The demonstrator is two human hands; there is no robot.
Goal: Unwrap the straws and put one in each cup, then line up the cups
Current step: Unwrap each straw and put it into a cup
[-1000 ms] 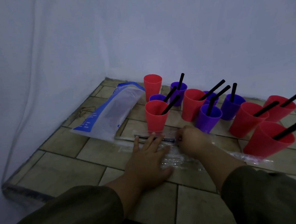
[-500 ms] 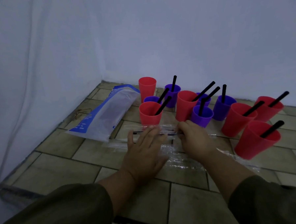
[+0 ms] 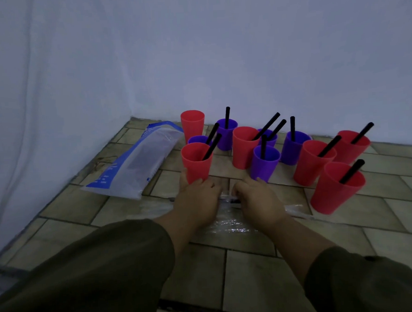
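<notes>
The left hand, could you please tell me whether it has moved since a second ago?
Yes. The left hand has slid forward, up to the base of the front-left red cup.

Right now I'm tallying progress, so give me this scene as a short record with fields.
cups holding a straw: ten, red and purple
cup lacking a straw: red cup, back left
hands: left hand and right hand grip a wrapped straw low on the tiled surface
nearby: blue-and-clear bag, loose clear wrappers
line-up: not done, cups clustered
</notes>
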